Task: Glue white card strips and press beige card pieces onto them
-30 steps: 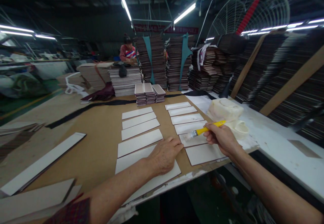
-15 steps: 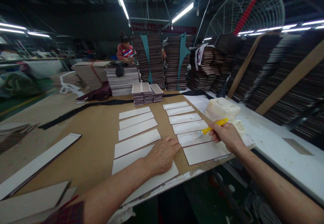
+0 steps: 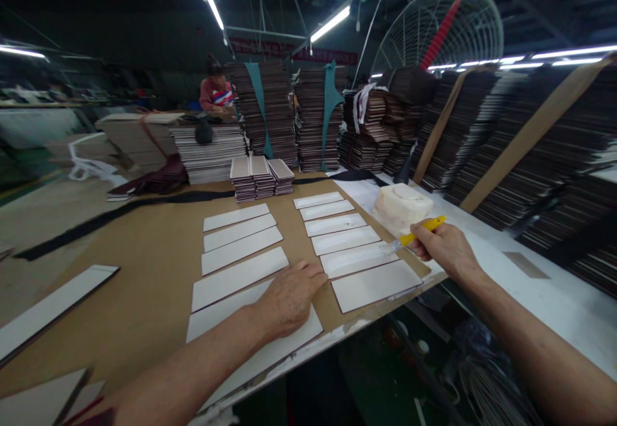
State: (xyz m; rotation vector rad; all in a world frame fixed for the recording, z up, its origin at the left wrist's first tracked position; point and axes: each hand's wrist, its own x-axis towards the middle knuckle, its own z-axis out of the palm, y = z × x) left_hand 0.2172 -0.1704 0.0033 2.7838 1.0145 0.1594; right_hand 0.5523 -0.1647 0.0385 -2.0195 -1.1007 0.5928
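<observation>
Brush (image 3: pixel 409 238) swung right — yellow handle pinched in right hand (image 3: pixel 446 246), left hand (image 3: pixel 289 294) spread on card (image 3: pixel 294 349).

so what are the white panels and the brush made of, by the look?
The panels are likely coated board: flat and stiff, with a matte white face and a thin dark edge. The brush in the right hand has a smooth, bright yellow handle, probably plastic. Its bristle end is pale and too blurred to tell.

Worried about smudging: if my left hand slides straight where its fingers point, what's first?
Likely the second-nearest white panel of the right column, after a strip of bare brown board; depth unclear.
</observation>
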